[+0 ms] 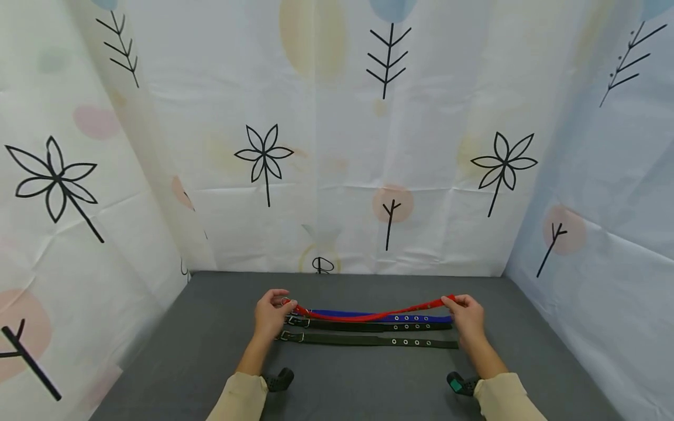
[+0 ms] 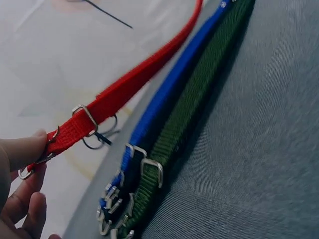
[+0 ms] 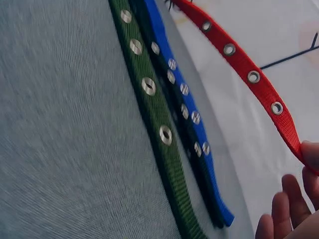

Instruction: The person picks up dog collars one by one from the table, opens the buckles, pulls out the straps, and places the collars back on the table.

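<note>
A red collar (image 1: 363,318) hangs in a shallow sag between my two hands. My left hand (image 1: 270,314) pinches its buckle end between thumb and fingers; in the left wrist view a metal loop (image 2: 85,120) shows on the strap. At the other end, my right hand (image 1: 468,318) grips the tip, past several metal eyelets (image 3: 253,76). Just below lie a blue collar (image 1: 439,319), a very dark collar (image 1: 353,326) and a green collar (image 1: 353,340), stretched side by side with buckles to the left. The red one partly overlaps the blue one in the head view.
The collars lie on a grey table (image 1: 368,386). Pale patterned cloth (image 1: 337,228) surrounds its back and sides. A dark wrist device is worn on each arm, the left one (image 1: 279,380) and the right one (image 1: 462,384).
</note>
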Tool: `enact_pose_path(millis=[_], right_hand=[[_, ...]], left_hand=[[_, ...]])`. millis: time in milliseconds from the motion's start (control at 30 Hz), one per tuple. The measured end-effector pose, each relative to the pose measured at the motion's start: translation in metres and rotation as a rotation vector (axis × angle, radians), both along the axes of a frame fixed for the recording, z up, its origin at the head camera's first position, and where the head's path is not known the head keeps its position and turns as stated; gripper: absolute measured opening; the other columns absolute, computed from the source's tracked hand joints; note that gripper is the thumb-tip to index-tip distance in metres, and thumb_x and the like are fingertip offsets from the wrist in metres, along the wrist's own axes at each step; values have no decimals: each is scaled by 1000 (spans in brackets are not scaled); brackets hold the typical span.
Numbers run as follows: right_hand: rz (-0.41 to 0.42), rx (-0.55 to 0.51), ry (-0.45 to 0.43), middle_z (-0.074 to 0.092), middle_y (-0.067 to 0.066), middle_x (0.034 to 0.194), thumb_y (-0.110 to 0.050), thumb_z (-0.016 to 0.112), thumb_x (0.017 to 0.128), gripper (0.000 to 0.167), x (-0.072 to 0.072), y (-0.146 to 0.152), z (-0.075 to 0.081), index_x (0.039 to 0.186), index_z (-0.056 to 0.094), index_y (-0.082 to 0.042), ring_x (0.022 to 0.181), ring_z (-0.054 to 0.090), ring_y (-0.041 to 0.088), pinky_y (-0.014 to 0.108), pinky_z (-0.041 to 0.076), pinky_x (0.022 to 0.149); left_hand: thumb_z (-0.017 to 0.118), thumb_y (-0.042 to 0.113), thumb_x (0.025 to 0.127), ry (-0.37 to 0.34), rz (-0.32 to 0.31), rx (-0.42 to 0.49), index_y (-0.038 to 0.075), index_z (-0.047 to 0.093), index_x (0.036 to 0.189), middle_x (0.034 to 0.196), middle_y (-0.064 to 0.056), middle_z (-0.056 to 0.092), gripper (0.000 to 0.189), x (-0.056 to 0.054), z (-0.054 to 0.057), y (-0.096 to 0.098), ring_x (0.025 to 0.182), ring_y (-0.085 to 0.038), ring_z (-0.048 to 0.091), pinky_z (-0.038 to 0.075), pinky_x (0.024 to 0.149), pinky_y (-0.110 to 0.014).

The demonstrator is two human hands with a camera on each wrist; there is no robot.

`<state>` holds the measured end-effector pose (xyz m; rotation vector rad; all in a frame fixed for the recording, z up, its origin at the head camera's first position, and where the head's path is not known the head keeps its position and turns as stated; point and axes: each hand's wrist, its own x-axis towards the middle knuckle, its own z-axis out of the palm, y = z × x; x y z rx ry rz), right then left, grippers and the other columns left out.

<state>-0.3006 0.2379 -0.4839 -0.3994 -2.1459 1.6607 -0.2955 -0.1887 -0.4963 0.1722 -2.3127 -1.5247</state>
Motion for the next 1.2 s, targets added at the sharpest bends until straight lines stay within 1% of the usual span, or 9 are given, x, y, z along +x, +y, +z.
enact_pose_path(millis=[67, 133, 233, 300, 500, 600, 767, 1000, 1200], right_hand=[[-21, 54, -12, 58, 3, 80, -19, 73, 88, 26, -3, 2, -4, 88, 59, 4, 73, 48, 19, 32, 40, 62], [-39, 99, -27, 58, 6, 81, -20, 74, 88, 26, -6, 4, -8, 85, 60, 3, 73, 45, 21, 34, 36, 61], [-49, 155, -65, 58, 9, 83, -20, 73, 88, 25, -12, 7, -14, 83, 60, 1, 73, 44, 24, 35, 34, 61], [-52, 183, -93, 57, 10, 82, -20, 73, 88, 24, -16, 9, -18, 81, 59, -1, 72, 44, 25, 35, 34, 60], [-74, 310, -134, 58, 16, 81, -19, 74, 86, 25, -24, 12, -29, 77, 57, -1, 73, 48, 31, 40, 36, 62], [-83, 404, -131, 60, 18, 82, -21, 75, 84, 27, -27, 11, -33, 77, 59, -1, 82, 49, 39, 48, 36, 73], [-93, 450, -146, 60, 20, 84, -22, 76, 84, 28, -32, 11, -38, 74, 59, -2, 95, 46, 45, 60, 30, 87], [-120, 500, -168, 61, 21, 85, -21, 77, 83, 27, -37, 12, -42, 75, 59, -2, 92, 46, 43, 60, 30, 87], [-102, 565, -236, 61, 21, 87, -25, 75, 86, 27, -42, 11, -38, 78, 63, -2, 91, 47, 42, 58, 32, 86]], left_hand=[[78, 21, 84, -25, 36, -37, 6, 66, 110, 88, -5, 65, 33, -7, -4, 0, 83, -26, 60, 44, 68, -40], [79, 24, 83, -39, 67, -76, 7, 66, 108, 86, -5, 66, 33, -14, -7, 1, 83, -27, 60, 42, 75, -46], [79, 24, 83, -50, 90, -108, 8, 66, 107, 86, -6, 67, 32, -23, -9, 4, 84, -30, 60, 32, 88, -55], [78, 22, 84, -52, 90, -119, 7, 66, 108, 86, -7, 67, 31, -29, -9, 5, 86, -33, 59, 25, 92, -59], [76, 19, 85, -110, 110, -181, 8, 65, 108, 87, -9, 68, 28, -40, -9, 8, 85, -33, 59, 25, 87, -58], [76, 19, 85, -153, 142, -220, 9, 65, 108, 88, -9, 70, 28, -44, -10, 9, 83, -32, 60, 27, 84, -56], [76, 21, 85, -205, 169, -256, 10, 64, 107, 87, -8, 70, 28, -51, -16, 11, 82, -31, 60, 28, 83, -54], [77, 23, 85, -240, 187, -274, 12, 64, 105, 82, -5, 69, 27, -57, -23, 14, 84, -32, 57, 28, 85, -54], [76, 23, 85, -272, 165, -303, 13, 66, 105, 89, -8, 67, 24, -62, -18, 15, 96, -37, 52, 26, 87, -55]])
